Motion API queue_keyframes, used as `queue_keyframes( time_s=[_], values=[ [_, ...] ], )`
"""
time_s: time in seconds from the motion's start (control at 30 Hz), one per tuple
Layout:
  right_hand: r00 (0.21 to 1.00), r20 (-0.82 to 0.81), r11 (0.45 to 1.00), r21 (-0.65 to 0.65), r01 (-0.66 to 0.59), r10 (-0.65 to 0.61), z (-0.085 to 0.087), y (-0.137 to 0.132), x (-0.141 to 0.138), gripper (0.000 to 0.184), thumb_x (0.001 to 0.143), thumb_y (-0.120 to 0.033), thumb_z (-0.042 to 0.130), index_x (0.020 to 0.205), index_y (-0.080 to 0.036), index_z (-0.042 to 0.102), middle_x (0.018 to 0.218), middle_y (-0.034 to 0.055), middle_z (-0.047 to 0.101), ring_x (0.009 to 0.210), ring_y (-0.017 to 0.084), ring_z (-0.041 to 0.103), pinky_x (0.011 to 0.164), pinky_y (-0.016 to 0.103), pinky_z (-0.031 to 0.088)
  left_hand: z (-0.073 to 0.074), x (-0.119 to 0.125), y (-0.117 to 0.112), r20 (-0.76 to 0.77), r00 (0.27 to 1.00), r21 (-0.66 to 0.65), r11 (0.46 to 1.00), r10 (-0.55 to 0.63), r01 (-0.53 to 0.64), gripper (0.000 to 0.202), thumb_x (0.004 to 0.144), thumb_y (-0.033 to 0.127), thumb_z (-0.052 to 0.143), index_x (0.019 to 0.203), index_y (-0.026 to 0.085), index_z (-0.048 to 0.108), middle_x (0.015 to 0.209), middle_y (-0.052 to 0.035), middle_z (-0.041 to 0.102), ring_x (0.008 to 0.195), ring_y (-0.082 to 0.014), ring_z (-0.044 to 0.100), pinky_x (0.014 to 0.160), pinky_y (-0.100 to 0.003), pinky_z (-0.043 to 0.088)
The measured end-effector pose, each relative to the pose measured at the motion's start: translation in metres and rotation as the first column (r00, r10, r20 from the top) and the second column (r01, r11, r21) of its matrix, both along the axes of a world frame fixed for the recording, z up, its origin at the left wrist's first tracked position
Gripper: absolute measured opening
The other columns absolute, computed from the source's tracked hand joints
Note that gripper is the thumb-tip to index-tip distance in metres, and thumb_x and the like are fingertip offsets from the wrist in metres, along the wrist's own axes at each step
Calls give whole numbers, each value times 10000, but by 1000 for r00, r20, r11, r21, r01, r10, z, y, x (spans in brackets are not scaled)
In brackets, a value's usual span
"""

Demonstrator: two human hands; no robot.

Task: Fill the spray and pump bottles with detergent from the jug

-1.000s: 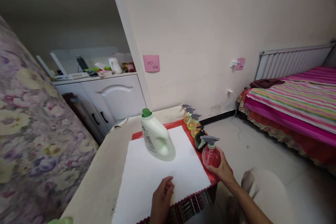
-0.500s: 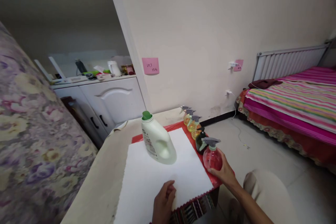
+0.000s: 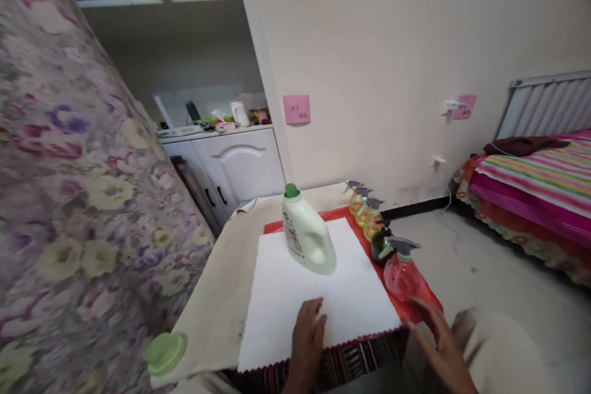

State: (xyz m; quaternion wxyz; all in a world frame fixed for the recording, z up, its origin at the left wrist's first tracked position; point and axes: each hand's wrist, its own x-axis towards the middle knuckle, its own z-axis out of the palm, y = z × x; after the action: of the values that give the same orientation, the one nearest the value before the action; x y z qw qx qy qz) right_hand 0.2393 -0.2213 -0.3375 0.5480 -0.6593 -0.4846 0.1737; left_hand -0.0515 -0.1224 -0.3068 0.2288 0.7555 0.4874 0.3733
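Observation:
My right hand (image 3: 436, 338) is open, slightly blurred, its fingers spread just below the pink spray bottle (image 3: 401, 277). That bottle stands upright on the red sheet (image 3: 427, 295), its grey trigger head on top. Over the near part of the white sheet (image 3: 277, 314) is my left hand (image 3: 308, 335), fingers loosely bent, thumb apart, holding nothing. A pale green detergent jug (image 3: 307, 237) stands uncapped on the white sheet, a darker green spout in its neck. Behind the pink bottle is a dark green pump bottle (image 3: 380, 246), then several yellowish spray bottles (image 3: 362, 215) in a row.
A light green cap (image 3: 165, 354) lies at the table's near left corner. Beige cloth (image 3: 221, 286) covers the table. A flowered curtain (image 3: 92, 215) hangs at left, a white cabinet (image 3: 249, 163) stands behind, and a bed (image 3: 540, 197) is at right.
My right hand has let go of the pink spray bottle and drawn back toward me. The view has turned left, bringing the green cap into sight. My left hand stays over the white sheet.

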Motion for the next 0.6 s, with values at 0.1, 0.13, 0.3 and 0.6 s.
queue_keyframes(
  time_s=[0.1, 0.13, 0.3, 0.6],
  values=[
    [991, 106, 997, -7, -82, 83, 6, 1, -20, 392, 856, -438, 551, 1204, -259, 554, 1268, 81, 595, 1224, 292, 540, 1052, 480, 444, -14, -25, 7, -230, 956, 203, 970, 183, -137, 414, 914, 327, 438, 1246, 147, 608, 1300, -149, 620, 1227, -273, 551, 1044, -440, 451],
    [987, 125, 995, -6, -101, 101, 8, 3, -26, 381, 866, -426, 538, 1207, -258, 553, 1269, 80, 598, 1220, 283, 547, 1044, 461, 457, -18, -33, 9, -308, 922, 253, 955, 232, -156, 436, 914, 326, 442, 1276, 132, 588, 1341, -158, 594, 1265, -286, 521, 1056, -452, 436],
    [973, 175, 989, -19, -149, 150, 12, 16, -42, 333, 877, -402, 515, 1159, -246, 597, 1198, 75, 660, 1153, 263, 610, 981, 395, 521, -29, -54, 14, -599, 727, 360, 924, 337, -131, 524, 910, 404, 469, 1344, 117, 533, 1443, -161, 505, 1341, -333, 439, 1060, -502, 410],
    [835, 522, 975, 31, -222, 174, -9, 51, -64, 421, 914, -367, 493, 1309, -221, 512, 1360, 124, 561, 1272, 278, 520, 1037, 461, 481, -24, -56, 7, -691, 641, 355, 929, 335, -103, 569, 935, 462, 394, 1400, 143, 468, 1475, -116, 467, 1348, -305, 437, 1072, -483, 382]
  ],
)
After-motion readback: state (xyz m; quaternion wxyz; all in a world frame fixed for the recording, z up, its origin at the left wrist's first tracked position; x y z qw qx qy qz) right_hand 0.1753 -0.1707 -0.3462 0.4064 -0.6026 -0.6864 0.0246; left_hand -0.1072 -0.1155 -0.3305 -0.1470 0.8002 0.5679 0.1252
